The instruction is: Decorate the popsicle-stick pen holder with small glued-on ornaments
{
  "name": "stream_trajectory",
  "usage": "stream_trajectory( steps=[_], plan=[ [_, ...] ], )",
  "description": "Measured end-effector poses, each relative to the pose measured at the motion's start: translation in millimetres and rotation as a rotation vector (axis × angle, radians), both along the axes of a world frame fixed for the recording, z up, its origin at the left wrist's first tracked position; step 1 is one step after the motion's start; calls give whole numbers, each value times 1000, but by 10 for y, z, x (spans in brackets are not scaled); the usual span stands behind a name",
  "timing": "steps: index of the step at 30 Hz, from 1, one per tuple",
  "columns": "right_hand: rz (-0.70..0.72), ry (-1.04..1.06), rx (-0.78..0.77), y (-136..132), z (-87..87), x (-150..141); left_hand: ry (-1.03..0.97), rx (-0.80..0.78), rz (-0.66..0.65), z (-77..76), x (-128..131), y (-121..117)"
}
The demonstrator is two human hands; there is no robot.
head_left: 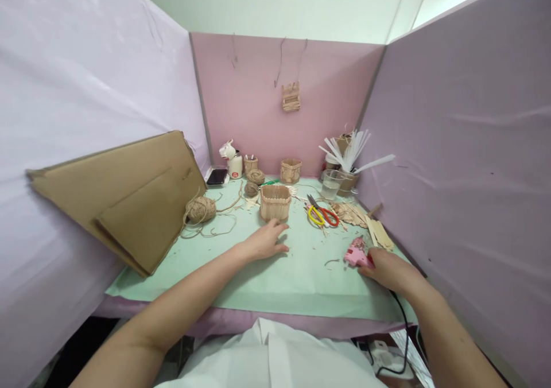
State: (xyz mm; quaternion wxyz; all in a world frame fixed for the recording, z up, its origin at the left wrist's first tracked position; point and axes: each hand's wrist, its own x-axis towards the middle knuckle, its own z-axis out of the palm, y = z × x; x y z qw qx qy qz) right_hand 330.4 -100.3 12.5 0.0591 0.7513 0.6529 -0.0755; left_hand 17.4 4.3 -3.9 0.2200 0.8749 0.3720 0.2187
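My left hand [267, 241] lies low over the green table, fingers spread apart, its fingertips close to the front base of a small popsicle-stick box [275, 202]. Whether they touch the box I cannot tell. On the right, my right hand [390, 266] is closed around the handle of a pink hot glue gun [356, 253], which rests on the table. A black cord [405, 313] runs down from beneath that hand over the table's front edge.
Scissors [322, 213] and wooden sticks [379, 233] lie at right, behind the glue gun. Further back stand a clear cup [330, 186] and a pot of white glue sticks [348, 181]. Twine [200, 209] and leaning cardboard [142, 198] are at left. Fabric-covered panels [288, 107] enclose the table.
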Motion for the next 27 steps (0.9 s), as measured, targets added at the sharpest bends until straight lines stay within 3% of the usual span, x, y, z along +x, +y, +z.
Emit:
stream_trajectory(
  steps=[4,8,11,13,15,18,21,24,27],
  plan=[
    [-21,23,77,-20,74,-3,238,1,26,-51,82,6],
    [39,116,218,-51,232,-98,245,-16,-34,95,-260,-40],
    [65,130,272,-61,409,-327,119,-63,41,334,-604,-133],
    [144,222,353,-45,502,-583,-92,-94,163,471,-720,-228],
    [281,423,439,-4,534,-908,-378,-224,230,531,-684,-354],
    [506,720,532,91,464,-1405,-722,-451,183,469,-406,-558],
    [570,743,626,199,336,-1694,-864,-632,157,343,-118,-667],
    [530,666,682,304,235,-1658,-938,-770,149,245,-53,-599],
    [432,502,588,425,188,-1392,-811,-773,132,157,-176,-399]
  ],
)
